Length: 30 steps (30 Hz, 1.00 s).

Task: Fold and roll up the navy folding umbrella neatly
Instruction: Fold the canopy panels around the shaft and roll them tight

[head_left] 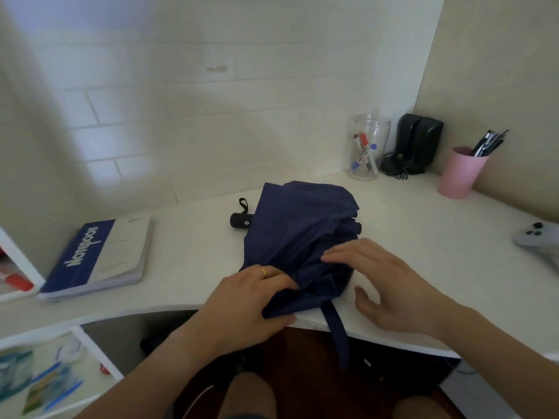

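Observation:
The navy folding umbrella (pixel 298 228) lies collapsed on the white desk (pixel 193 261), its loose canopy bunched up. Its black handle (pixel 240 220) with a wrist loop points to the far left. The navy closing strap (pixel 337 331) hangs over the desk's front edge. My left hand (pixel 251 300), with a gold ring, pinches the folds of fabric at the near edge. My right hand (pixel 384 279) lies flat with fingers spread, its fingertips pressing the canopy from the right and the thumb resting on the desk.
A blue and white notebook (pixel 99 258) lies to the left. At the back right stand a clear jar of markers (pixel 367 146), black speakers (pixel 419 143) and a pink cup of pens (pixel 459 172). A grey controller (pixel 540 240) sits at the right edge. Open shelves (pixel 45 373) lie below left.

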Tool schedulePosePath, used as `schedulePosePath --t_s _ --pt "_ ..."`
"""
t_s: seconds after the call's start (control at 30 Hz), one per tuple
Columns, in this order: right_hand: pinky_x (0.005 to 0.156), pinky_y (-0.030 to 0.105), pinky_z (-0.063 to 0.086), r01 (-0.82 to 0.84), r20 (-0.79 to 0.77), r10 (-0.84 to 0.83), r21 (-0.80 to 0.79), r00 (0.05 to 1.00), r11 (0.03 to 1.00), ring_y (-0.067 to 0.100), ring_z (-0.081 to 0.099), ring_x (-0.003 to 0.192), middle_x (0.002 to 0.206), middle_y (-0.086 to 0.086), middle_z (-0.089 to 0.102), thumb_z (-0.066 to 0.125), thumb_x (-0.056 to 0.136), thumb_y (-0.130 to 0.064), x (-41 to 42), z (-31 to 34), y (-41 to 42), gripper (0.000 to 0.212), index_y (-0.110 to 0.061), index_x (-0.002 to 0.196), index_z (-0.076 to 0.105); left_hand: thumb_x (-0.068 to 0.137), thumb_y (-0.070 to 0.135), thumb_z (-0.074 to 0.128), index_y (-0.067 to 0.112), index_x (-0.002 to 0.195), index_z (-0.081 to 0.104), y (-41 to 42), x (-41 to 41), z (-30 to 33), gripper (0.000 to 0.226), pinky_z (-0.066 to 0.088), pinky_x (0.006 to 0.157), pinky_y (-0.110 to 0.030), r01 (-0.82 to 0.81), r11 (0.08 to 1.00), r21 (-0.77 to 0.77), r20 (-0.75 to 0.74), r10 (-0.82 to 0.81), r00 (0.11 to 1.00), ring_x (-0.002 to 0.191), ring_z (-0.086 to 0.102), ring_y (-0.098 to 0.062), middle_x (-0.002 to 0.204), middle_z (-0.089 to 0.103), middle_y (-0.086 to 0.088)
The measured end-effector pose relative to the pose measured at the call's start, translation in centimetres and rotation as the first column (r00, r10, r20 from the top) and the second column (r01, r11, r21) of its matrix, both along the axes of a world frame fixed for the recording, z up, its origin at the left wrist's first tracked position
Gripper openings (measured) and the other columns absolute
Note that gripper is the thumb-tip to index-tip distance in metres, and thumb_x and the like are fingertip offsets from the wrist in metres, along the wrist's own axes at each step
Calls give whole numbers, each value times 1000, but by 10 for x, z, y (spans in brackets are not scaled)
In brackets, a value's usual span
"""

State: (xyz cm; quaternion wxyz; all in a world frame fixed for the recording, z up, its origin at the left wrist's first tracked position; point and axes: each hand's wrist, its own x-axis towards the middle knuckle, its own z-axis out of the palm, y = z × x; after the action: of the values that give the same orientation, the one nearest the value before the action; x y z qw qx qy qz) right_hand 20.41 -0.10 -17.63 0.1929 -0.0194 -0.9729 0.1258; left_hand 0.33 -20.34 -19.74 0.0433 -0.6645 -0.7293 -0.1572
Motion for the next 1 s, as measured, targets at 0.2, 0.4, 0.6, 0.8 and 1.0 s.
schedulePosePath --t_s 0.2,0.4,0.6,0.8,1.0 --pt "118 28 33 -49 90 46 29 995 998 8 38 141 145 -12 50 71 77 -34 -12 -7 -6 77 -27 148 44 98 40 55 37 107 64 4 0 11 13 55 79 -36 -83 988 134 231 50 972 88 64 -3 100 71 17" --pt "106 32 44 42 -27 -35 293 999 955 13 49 121 134 -9 57 70 80 -49 -38 3 -2 77 -26 149 44 103 36 54 40 106 59 16 -1 23 7 48 66 -27 -169 952 254 288 93 953 73 58 -5 83 62 19" --pt "112 20 34 -26 111 11 137 994 990 5 39 134 142 -17 49 69 74 -24 -27 6 6 80 -35 148 38 97 41 51 37 103 64 18 -10 19 15 53 78 -38 -124 979 161 230 85 970 88 62 -5 97 68 17" --pt "107 29 45 -12 45 4 179 999 984 11 51 127 134 -11 61 67 88 -29 -32 -5 10 51 -28 137 55 79 78 55 38 122 60 18 0 9 59 51 81 -25 -111 990 83 -15 112 994 98 62 -4 115 63 18" --pt "96 30 53 18 -49 -10 175 999 984 8 56 117 120 -9 69 51 92 -40 -35 0 2 38 -28 124 68 87 56 59 28 94 64 30 3 2 29 45 55 -29 -109 966 234 -195 157 968 66 66 -16 83 67 9"
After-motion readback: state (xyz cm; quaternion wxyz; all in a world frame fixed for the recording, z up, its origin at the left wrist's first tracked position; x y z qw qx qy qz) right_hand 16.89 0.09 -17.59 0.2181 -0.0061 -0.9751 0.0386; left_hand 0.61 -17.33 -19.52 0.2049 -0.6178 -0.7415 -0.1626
